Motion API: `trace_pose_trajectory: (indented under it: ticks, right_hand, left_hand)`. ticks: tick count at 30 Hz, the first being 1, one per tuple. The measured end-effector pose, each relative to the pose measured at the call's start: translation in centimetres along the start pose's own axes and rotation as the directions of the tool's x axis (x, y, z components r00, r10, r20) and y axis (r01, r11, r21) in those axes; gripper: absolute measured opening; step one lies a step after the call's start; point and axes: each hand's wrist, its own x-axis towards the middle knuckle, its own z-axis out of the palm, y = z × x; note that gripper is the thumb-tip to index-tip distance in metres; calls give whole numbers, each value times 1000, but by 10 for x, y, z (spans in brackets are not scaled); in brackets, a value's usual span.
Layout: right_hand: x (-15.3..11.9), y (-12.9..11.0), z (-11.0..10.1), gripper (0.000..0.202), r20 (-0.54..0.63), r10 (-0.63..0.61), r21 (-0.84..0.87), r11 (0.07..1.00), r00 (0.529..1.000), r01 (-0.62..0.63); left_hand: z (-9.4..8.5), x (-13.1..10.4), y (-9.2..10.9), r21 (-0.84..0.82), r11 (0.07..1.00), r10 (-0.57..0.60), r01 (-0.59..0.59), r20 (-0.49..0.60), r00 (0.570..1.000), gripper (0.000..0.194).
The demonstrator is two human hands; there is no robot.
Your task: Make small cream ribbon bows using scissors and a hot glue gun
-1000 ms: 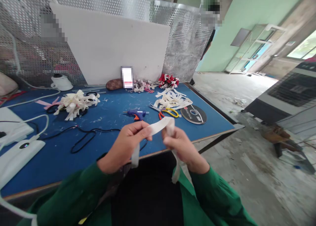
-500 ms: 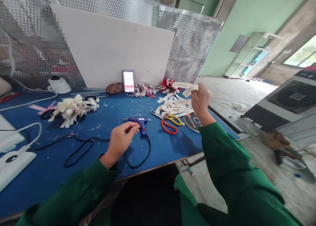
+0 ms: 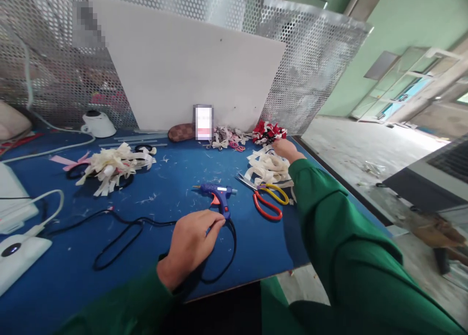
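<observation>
One checkered pouch (image 3: 181, 132), contents hidden; left fingers (image 3: 215, 216) pinched by glue gun (image 3: 214, 188), right fingers (image 3: 279, 144) at ribbons (image 3: 269, 165), grip unclear

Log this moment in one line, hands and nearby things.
left hand: at glue gun, grip unclear | right hand: at pale ribbon pile, hold unclear | scissors: on blue table

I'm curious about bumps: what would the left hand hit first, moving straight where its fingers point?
Probably the blue glue gun: its handle is close beside the left hand, though contact is unclear.

Whether the right hand (image 3: 287, 150) grips any white ribbon (image 3: 268, 163) is unclear.
</observation>
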Motion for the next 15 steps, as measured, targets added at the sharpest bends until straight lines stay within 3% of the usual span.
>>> trace_pose_trajectory:
  ticks: [5, 8, 10, 12, 15]
  right_hand:
    - [10, -7, 23, 35, -19, 16, 32, 999, 1000, -15]
    - [4, -5, 20, 37, -103, 95, 124, 989, 990, -82]
    - [-4, -1, 9, 28, -200, 187, 226, 964, 962, -140]
    - [-17, 7, -11, 17, -326, 306, 358, 916, 894, -184]
    - [-48, 26, -50, 19, -501, 470, 570, 811, 727, -132]
  left_hand:
    - [-2, 0, 1, -16, 1000, -8, 8, -11, 1000, 15]
    - [-3, 0, 1, -27, 1000, -18, 17, -35, 999, 15]
    - [-4, 0, 1, -32, 999, -25, 23, -47, 999, 16]
    - [-4, 0, 1, -36, 999, -29, 27, -55, 998, 16]
    - [-4, 0, 1, -29, 999, -31, 29, -74, 997, 15]
